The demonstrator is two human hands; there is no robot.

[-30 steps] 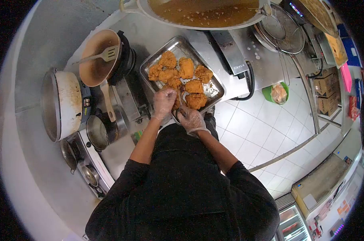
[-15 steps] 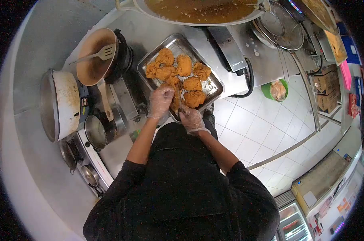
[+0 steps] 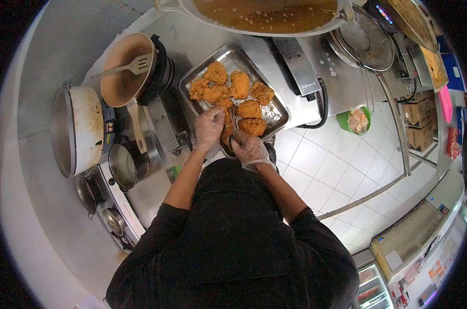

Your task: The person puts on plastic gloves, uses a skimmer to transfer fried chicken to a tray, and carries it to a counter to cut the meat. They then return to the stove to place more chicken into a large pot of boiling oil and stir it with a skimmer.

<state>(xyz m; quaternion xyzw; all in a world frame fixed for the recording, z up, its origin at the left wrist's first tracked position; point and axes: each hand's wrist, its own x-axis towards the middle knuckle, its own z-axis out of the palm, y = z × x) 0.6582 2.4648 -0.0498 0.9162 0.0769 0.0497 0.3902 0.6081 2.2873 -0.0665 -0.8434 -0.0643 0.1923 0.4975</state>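
Note:
A metal tray point(image 3: 275, 119) holds several orange-brown pieces of fried chicken point(image 3: 239, 85). Both of my hands wear clear plastic gloves and work at the tray's near edge. My left hand point(image 3: 209, 127) is closed with its fingertips on a long piece of fried chicken point(image 3: 225, 135), which it partly hides. Close beside it, my right hand point(image 3: 251, 150) is closed around scissors point(image 3: 232, 139); a dark handle loop and a bit of metal show, and the rest is covered by the hand and chicken.
A large pan of oil point(image 3: 264, 15) stands beyond the tray. To the left are a brown pan point(image 3: 120, 85) with a slotted turner point(image 3: 138, 65) and a big white pot point(image 3: 87, 129). Strainers point(image 3: 370, 46) lie at the right, above a green bin point(image 3: 342, 121) on the floor.
The whole view has shifted slightly. My right hand has turned a little by the long chicken piece; my left hand keeps its closed hold.

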